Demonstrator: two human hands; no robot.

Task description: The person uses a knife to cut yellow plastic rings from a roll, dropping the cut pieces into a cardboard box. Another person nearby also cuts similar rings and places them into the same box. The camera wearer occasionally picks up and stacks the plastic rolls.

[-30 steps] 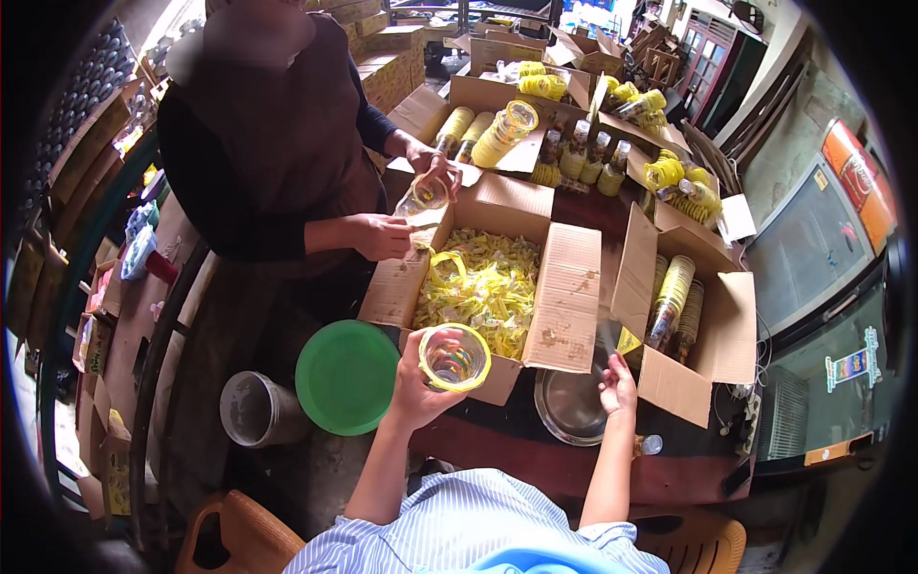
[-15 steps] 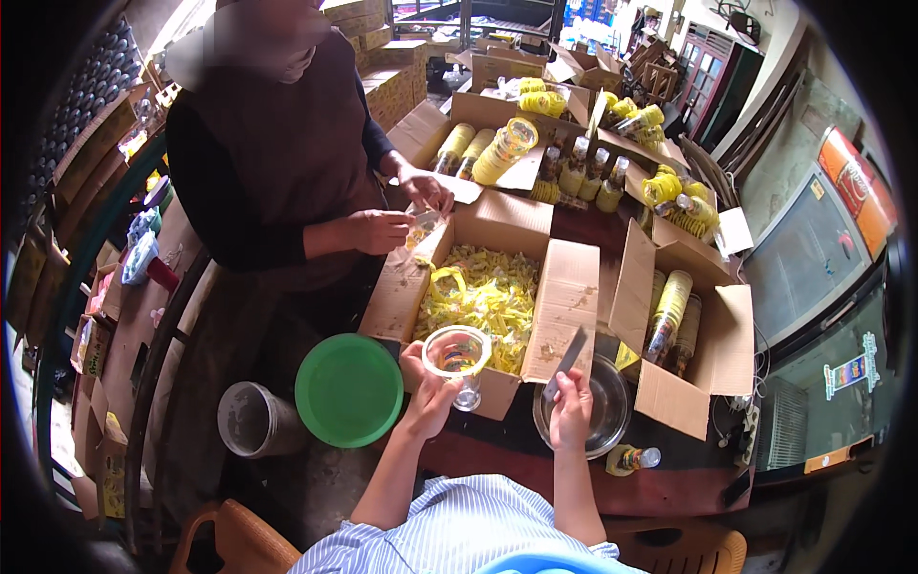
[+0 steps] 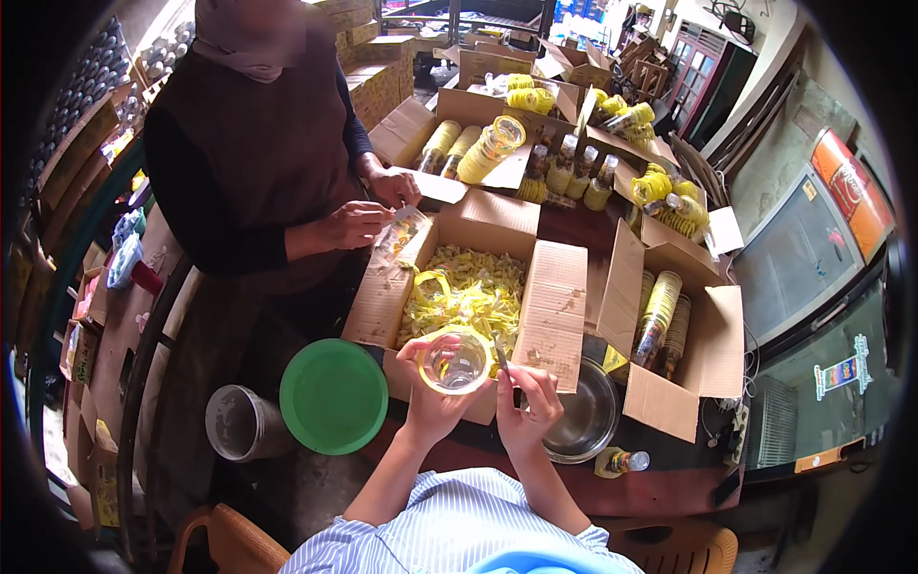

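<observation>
- my left hand (image 3: 430, 387) is cupped round a clear plastic cup (image 3: 455, 362), held over the open box of yellow sachets (image 3: 466, 292)
- right hand (image 3: 528, 407) pinches a thin blade-like tool (image 3: 501, 358) at the cup's rim
- cup looks light and flimsy, so I'd grip the sides gently

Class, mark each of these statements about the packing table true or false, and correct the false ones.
1. The left hand holds a clear cup with a yellow rim. True.
2. The right hand rests in the metal bowl. False: it holds a thin tool beside the cup.
3. The open box in front holds yellow packets. True.
4. The round lid at the left is red. False: it is green.
</observation>
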